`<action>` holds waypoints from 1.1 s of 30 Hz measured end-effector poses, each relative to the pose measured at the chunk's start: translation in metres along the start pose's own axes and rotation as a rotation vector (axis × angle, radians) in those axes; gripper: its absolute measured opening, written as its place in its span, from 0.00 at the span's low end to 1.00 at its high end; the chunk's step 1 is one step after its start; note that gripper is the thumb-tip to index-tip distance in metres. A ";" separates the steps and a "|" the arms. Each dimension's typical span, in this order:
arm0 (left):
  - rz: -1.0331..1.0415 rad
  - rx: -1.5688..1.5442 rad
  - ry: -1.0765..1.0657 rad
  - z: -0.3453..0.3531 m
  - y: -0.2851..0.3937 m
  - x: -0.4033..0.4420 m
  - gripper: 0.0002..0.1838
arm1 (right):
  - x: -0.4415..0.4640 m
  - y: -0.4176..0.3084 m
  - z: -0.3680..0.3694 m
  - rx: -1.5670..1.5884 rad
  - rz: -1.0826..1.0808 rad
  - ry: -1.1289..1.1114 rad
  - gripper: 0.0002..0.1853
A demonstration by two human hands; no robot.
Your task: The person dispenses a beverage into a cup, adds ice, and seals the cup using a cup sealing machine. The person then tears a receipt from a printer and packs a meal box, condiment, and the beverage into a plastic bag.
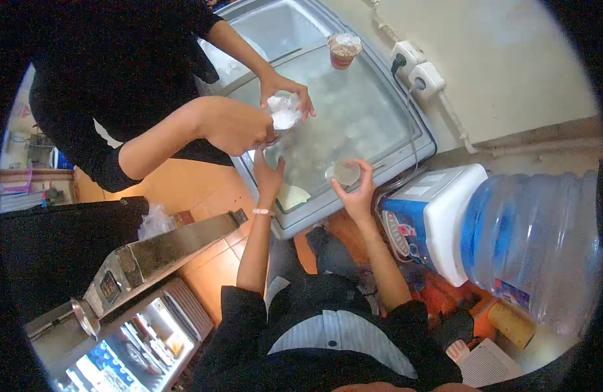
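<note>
My right hand (356, 191) grips a small round clear plastic lid (346, 172) between thumb and fingers, over the glass top of a chest freezer (327, 212). My left hand (269, 175) is raised at the freezer's near left edge, thumb and fingers apart, with no held thing that I can make out. Just beyond it, another person's hands (239, 127) hold a clear cup of white, creamy stuff (284, 111); part of the cup is hidden by their fingers. Close to my left hand, a pale yellowish paper (292, 195) lies at the freezer's near corner.
A filled cup with a brown and white top (344, 51) stands at the freezer's far side. Wall sockets (424, 78) with a plugged cable are on the right. A water dispenser (432, 215) with a large blue bottle (530, 242) stands beside the freezer. An open lit drawer (138, 346) is at lower left.
</note>
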State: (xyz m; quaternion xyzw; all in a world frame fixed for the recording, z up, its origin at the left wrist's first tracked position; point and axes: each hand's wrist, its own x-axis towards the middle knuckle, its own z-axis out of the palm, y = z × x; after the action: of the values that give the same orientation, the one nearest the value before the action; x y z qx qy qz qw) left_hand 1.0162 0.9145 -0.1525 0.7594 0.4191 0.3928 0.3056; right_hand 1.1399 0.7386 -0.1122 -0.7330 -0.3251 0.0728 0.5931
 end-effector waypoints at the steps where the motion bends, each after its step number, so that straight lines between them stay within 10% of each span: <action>1: 0.005 0.006 -0.102 -0.011 -0.002 -0.003 0.22 | 0.001 -0.004 -0.001 -0.016 -0.028 -0.012 0.32; 33: 0.127 0.220 -0.155 -0.039 -0.008 -0.043 0.17 | 0.000 -0.001 -0.015 0.025 -0.013 -0.059 0.32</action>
State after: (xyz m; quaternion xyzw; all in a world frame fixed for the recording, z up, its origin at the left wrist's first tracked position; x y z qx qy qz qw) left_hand 0.9650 0.8856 -0.1535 0.8414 0.3858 0.3031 0.2265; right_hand 1.1470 0.7260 -0.1071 -0.7209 -0.3462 0.0946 0.5928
